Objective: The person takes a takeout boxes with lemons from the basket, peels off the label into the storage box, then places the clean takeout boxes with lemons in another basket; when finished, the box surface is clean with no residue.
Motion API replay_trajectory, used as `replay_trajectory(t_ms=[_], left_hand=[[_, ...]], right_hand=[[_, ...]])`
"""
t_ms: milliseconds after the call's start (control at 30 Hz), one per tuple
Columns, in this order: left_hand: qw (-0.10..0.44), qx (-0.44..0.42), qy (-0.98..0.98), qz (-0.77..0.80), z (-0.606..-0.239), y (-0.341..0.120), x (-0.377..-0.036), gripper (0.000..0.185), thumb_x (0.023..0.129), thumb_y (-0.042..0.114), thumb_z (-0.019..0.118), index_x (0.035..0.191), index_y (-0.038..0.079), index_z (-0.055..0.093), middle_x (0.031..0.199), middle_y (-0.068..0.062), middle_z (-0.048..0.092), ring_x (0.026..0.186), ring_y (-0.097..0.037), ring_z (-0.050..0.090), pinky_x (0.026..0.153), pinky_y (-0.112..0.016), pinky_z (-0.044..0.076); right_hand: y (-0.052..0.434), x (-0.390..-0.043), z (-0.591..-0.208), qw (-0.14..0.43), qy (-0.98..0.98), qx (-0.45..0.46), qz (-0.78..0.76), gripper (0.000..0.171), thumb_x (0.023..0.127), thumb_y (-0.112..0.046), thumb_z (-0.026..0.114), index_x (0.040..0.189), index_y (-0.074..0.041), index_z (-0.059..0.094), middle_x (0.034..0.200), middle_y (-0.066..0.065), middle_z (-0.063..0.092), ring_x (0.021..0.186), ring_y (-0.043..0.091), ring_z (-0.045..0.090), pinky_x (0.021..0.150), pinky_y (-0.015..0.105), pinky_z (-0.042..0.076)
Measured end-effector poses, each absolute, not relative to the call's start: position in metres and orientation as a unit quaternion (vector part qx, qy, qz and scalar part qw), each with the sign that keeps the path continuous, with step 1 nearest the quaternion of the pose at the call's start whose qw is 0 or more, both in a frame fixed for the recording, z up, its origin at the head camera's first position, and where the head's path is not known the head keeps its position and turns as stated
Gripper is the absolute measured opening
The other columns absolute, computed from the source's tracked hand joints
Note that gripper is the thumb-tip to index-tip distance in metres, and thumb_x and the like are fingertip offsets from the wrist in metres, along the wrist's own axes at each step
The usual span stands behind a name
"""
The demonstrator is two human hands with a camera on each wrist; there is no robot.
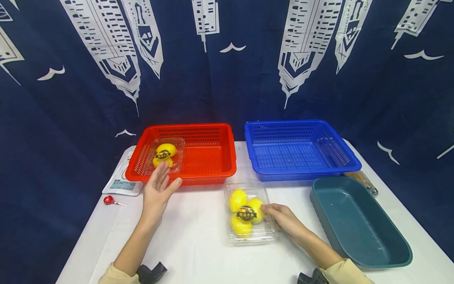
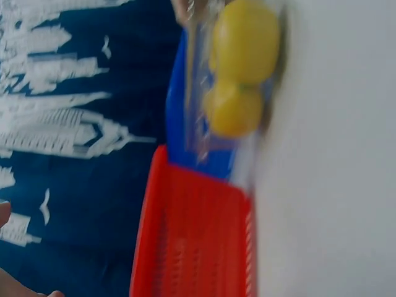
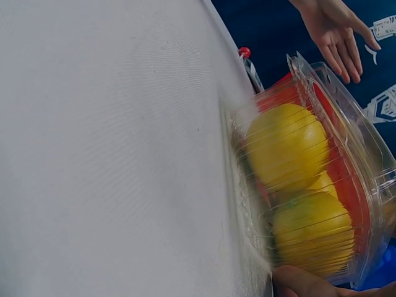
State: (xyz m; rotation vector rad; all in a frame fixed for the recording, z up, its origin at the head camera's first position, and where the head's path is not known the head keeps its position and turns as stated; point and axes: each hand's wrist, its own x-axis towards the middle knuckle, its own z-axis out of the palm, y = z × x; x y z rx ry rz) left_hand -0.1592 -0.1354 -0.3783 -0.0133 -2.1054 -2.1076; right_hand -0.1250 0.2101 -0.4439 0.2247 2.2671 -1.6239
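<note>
My right hand point(image 1: 283, 221) grips the right side of a clear plastic fruit box point(image 1: 253, 239) at the middle of the table. Inside it are three yellow lemons point(image 1: 238, 200), under a lid with a dark label point(image 1: 246, 214). In the right wrist view, the box point(image 3: 365, 185) appears from the side, with the thumb point(image 3: 303, 283) at its lower edge. My left hand point(image 1: 156, 197) is raised before the red basket point(image 1: 209, 175), fingers extended, holding nothing. A second clear box point(image 1: 180, 152) with yellow lemons point(image 1: 166, 149) lies in that basket's left part.
A blue basket point(image 1: 305, 173) stands at the back right. Nearer me on the right is a dark green tub point(image 1: 358, 221), with a brown packet point(image 1: 361, 179) behind it. At the left lie a white pouch point(image 1: 122, 185) and a red lollipop point(image 1: 109, 200).
</note>
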Motion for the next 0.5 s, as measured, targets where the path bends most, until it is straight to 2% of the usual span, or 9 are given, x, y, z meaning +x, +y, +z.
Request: replay_trajectory(t_ms=[100,133,233,400,433,500], left_hand=[[0.073,-0.014,-0.710,-0.700,-0.387,-0.122,-0.156,0.079,0.088,0.010,0.070,0.153,0.010,0.026,0.155,0.000,0.038,0.145,-0.013,0.033,0.121,-0.028,0.025],[0.071,-0.017,-0.711,-0.700,-0.390,-0.118,-0.155,0.079,0.088,0.011,0.071,0.153,0.011,0.027,0.155,0.001,0.038,0.145,-0.013,0.033,0.121,-0.028,0.025],[0.063,-0.028,-0.707,-0.704,-0.400,-0.106,-0.153,0.078,0.088,0.010,0.070,0.153,0.009,0.027,0.156,-0.002,0.036,0.146,-0.017,0.032,0.122,-0.031,0.024],[0.012,-0.054,-0.708,-0.704,-0.420,-0.083,-0.148,0.074,0.091,0.014,0.066,0.152,0.003,0.026,0.158,-0.013,0.033,0.148,-0.029,0.029,0.122,-0.041,0.024],[-0.001,-0.060,-0.707,-0.705,-0.423,-0.078,-0.148,0.074,0.092,0.014,0.065,0.152,0.001,0.025,0.158,-0.016,0.032,0.148,-0.031,0.029,0.121,-0.043,0.025],[-0.026,-0.071,-0.700,-0.710,-0.432,-0.069,-0.147,0.074,0.092,0.015,0.064,0.152,-0.002,0.024,0.158,-0.019,0.030,0.147,-0.035,0.028,0.120,-0.045,0.025]], right_hand=[[0.210,-0.125,-0.444,0.171,0.799,0.077,-0.572,0.060,0.094,-0.041,0.056,0.128,0.008,0.055,0.124,0.015,0.060,0.113,0.024,0.052,0.088,0.037,0.050],[0.210,-0.126,-0.444,0.172,0.797,0.080,-0.574,0.059,0.094,-0.041,0.056,0.128,0.007,0.055,0.116,0.013,0.061,0.104,0.022,0.053,0.083,0.034,0.050],[0.210,-0.126,-0.445,0.172,0.797,0.075,-0.575,0.059,0.095,-0.040,0.056,0.128,0.008,0.054,0.113,0.011,0.062,0.101,0.019,0.053,0.082,0.034,0.051],[0.210,-0.125,-0.446,0.169,0.790,0.075,-0.585,0.059,0.095,-0.039,0.056,0.128,0.009,0.054,0.121,0.016,0.062,0.114,0.025,0.056,0.099,0.050,0.050],[0.210,-0.125,-0.446,0.168,0.789,0.078,-0.586,0.059,0.095,-0.039,0.056,0.128,0.009,0.054,0.122,0.017,0.062,0.114,0.026,0.057,0.099,0.051,0.050],[0.211,-0.126,-0.445,0.167,0.789,0.079,-0.586,0.059,0.094,-0.040,0.056,0.128,0.009,0.054,0.121,0.017,0.062,0.112,0.025,0.056,0.094,0.044,0.052]])
